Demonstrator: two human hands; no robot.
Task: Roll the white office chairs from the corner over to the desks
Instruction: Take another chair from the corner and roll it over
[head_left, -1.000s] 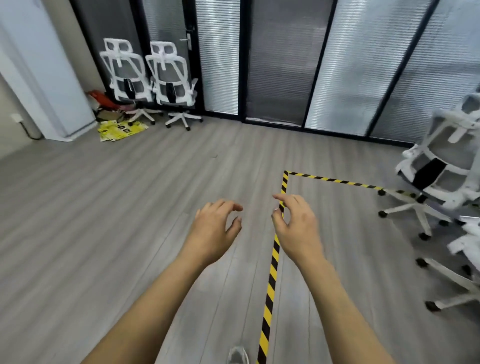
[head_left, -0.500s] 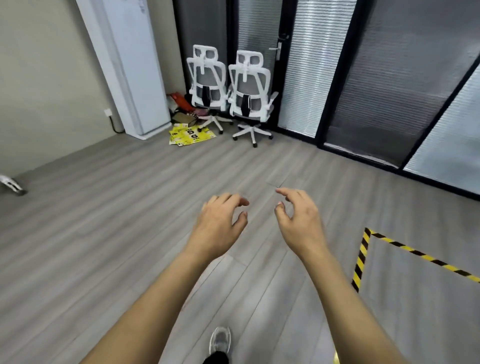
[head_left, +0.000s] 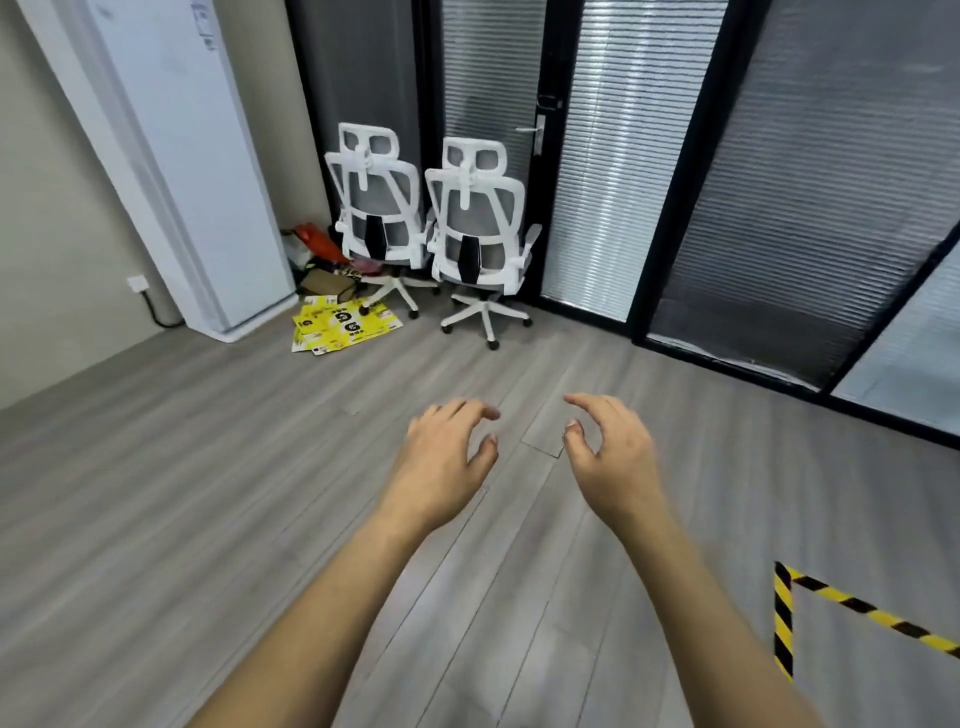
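Our left hand and right hand hang out ahead of us over the grey plank floor, both empty, fingers loosely curled and parted, holding nothing. Beyond them, toward 12 o'clock, the two white office chairs stand side by side in the corner with their backs to us: the left chair near the clutter of bags, the right chair just beside the door with the lever handle. Yellow printed sheets lie on the floor at about 11 o'clock, touching or just under a caster of the left chair; the tall white cabinet unit stands at 10 o'clock. Hazard tape marks the floor at 4 o'clock.

We judge the step to be the approach: neither chair is touched yet, and no bench is in view. Next we would close in and take hold of a backrest, probably the right chair's, which stands clear.

Against half a second ago, the chairs sit larger and more central, and the tape has slid toward the lower right.
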